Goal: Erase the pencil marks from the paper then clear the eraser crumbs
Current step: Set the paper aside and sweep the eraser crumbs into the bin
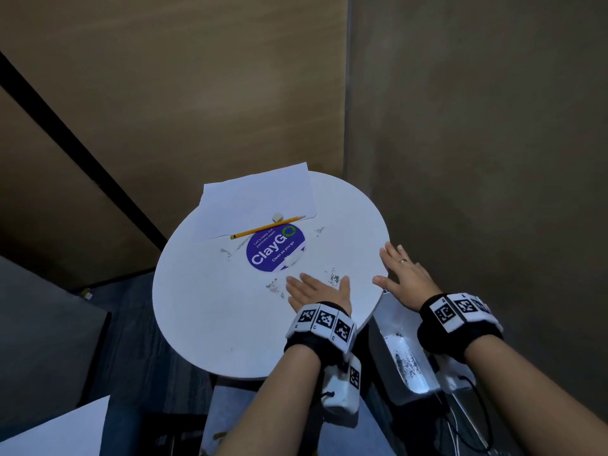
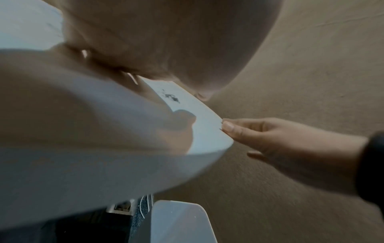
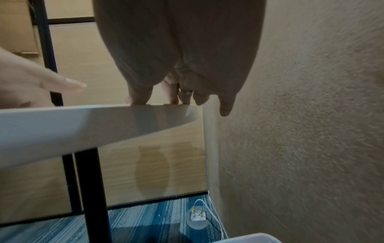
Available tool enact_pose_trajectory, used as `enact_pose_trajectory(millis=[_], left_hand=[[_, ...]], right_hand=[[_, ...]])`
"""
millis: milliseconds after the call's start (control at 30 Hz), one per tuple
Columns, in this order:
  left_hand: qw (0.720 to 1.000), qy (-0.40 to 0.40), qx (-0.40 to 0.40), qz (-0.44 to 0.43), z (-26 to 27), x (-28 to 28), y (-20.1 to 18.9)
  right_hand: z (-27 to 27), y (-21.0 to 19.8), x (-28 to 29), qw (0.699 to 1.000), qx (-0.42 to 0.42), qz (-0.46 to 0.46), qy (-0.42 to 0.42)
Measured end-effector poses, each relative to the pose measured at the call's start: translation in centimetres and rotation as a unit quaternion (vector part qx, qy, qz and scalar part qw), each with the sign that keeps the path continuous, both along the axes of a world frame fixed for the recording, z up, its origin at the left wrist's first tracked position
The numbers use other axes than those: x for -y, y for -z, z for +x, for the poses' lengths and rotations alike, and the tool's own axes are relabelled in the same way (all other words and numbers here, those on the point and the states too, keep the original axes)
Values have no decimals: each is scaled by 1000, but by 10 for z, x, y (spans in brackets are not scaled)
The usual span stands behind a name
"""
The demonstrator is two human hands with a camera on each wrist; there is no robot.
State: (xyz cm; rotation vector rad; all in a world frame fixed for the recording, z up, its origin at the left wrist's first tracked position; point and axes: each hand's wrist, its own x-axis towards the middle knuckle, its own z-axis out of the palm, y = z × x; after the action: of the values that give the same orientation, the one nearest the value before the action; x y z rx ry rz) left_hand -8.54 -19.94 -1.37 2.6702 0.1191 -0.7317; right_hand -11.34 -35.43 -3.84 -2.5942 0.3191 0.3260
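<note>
On the far side of the round white table (image 1: 204,324) lies a white paper (image 1: 256,199), with a small white eraser (image 1: 278,217) and a yellow pencil (image 1: 266,227) at its near edge. Dark eraser crumbs (image 1: 333,277) lie in little heaps on the table top, also in the left wrist view as crumbs (image 2: 171,97). My left hand (image 1: 312,289) lies flat on the table just left of the biggest heap, fingers straight. My right hand (image 1: 399,274) is flat at the table's right edge (image 3: 145,111), fingers extended over the rim, holding nothing.
A blue round ClayGo sticker (image 1: 275,248) marks the table's middle. A white bin (image 1: 404,360) with crumbs inside stands below the table's right edge. Walls close in behind and on the right. A black table leg (image 3: 93,189) and blue carpet (image 3: 145,222) lie below.
</note>
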Motion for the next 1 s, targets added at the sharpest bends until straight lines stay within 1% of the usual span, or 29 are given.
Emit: enact_pose_trajectory(millis=[67,133,167,200,267,300,333,367,400,467,500,533,600,633,667,700,733,767,833,867,900,933,1000], left_hand=[[999,53,-3,-10,-5,5,3],[991,119,13,-57,-8,10,4],[988,133,24,-74,-7,11,3],[988,131,42,-76,-5,11,4],[994,77,72,-40,0,10,3],[997,46,64,-20,3,9,1],[998,34,40,-14,4,9,0],[999,48,13,-22,5,11,-2],[996,82,-5,-38,5,14,-3],[987,140,0,-77,7,18,-5],[986,143,21,-81,10,17,-8],[988,129,48,-69,16,15,-10],[995,68,71,-5,27,5,-14],[997,36,63,20,31,-1,-13],[998,14,51,27,33,-8,-11],[999,13,40,23,33,-11,-7],[999,37,29,13,31,-14,-2],[996,84,16,2,28,-14,3],[982,182,-24,-37,27,-14,5],[977,198,-36,-64,29,-15,2],[978,193,-31,-77,32,-16,-1],[982,174,-7,-69,34,-17,-2],[994,100,45,-12,37,-24,0]], right_hand=[[4,-7,3,999,-20,-28,-21],[8,-13,7,996,-46,-61,-40],[9,-16,8,995,-57,-72,-46],[10,-18,9,993,-67,-80,-50],[12,-21,7,992,-82,-87,-47],[13,-23,6,991,-88,-89,-42],[14,-24,4,991,-93,-90,-36],[15,-26,3,990,-98,-92,-34],[16,-27,1,990,-103,-96,-33],[18,-31,-1,987,-113,-106,-33],[18,-33,-3,987,-118,-109,-30],[19,-35,-5,986,-122,-111,-27],[21,-38,-8,985,-126,-118,-21],[21,-39,-9,984,-127,-120,-18],[22,-39,-10,984,-128,-121,-15],[22,-39,-10,985,-128,-120,-11],[22,-39,-10,985,-126,-118,-10],[22,-38,-9,986,-122,-116,-11],[21,-39,-9,987,-114,-115,-17],[20,-40,-9,987,-113,-114,-19],[19,-41,-10,987,-114,-113,-21],[19,-41,-10,987,-115,-113,-22],[19,-40,-9,986,-119,-112,-25]])
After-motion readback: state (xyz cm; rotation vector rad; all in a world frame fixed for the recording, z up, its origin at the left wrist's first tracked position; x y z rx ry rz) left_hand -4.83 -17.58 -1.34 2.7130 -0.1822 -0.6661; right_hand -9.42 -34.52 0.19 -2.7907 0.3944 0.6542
